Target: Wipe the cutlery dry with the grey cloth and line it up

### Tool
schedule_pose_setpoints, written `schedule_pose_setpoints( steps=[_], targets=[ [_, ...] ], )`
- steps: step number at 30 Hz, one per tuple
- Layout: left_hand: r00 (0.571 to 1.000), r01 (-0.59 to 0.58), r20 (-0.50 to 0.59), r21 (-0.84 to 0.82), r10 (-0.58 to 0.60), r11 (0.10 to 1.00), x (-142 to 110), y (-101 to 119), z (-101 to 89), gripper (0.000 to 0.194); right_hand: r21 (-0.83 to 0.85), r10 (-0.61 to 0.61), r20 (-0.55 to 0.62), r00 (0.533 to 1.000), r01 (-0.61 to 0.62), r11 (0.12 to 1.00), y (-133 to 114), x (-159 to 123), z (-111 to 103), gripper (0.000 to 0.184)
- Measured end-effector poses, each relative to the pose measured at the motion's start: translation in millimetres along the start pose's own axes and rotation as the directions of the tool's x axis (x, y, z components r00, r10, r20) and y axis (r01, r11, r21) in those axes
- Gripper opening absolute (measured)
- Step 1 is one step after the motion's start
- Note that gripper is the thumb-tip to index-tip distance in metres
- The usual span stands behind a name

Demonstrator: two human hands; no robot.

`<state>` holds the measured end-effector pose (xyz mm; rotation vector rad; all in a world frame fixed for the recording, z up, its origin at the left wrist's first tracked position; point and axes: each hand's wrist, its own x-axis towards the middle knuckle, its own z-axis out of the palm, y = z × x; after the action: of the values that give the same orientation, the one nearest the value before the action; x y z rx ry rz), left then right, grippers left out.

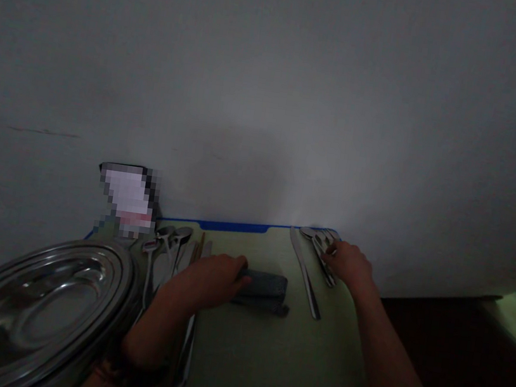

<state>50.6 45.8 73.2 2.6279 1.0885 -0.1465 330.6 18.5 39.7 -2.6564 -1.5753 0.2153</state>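
On the green tabletop, my left hand [219, 281] is closed over the left end of a dark grey folded cloth [266, 287]. Its fingertips are partly hidden in shadow. At the table's right edge my right hand [349, 263] pinches a fork, whose tines [332, 233] show just past the fingers; most of its handle is hidden. Close beside those fingers lies a spoon [309, 233], overlapping other metal cutlery. A table knife [306, 276] lies slanted between the cloth and this group.
Stacked shiny metal basins [37, 310] stand at the left. Behind my left forearm are several spoons [182, 233], other cutlery and wooden chopsticks [200, 246]. A blurred phone or tablet [127, 197] leans at the back left. A grey wall [272, 93] rises behind the blue-edged table [252, 372].
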Motion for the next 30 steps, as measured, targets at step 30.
schedule_pose_setpoints(
  steps=[30],
  targets=[
    [1.0,0.005,0.027,0.017,-0.006,1.0,1.8,-2.9,1.8,0.033,-0.024,-0.011,0.017,1.0,0.011,1.0,0.3,3.4,0.2,0.022]
  ],
)
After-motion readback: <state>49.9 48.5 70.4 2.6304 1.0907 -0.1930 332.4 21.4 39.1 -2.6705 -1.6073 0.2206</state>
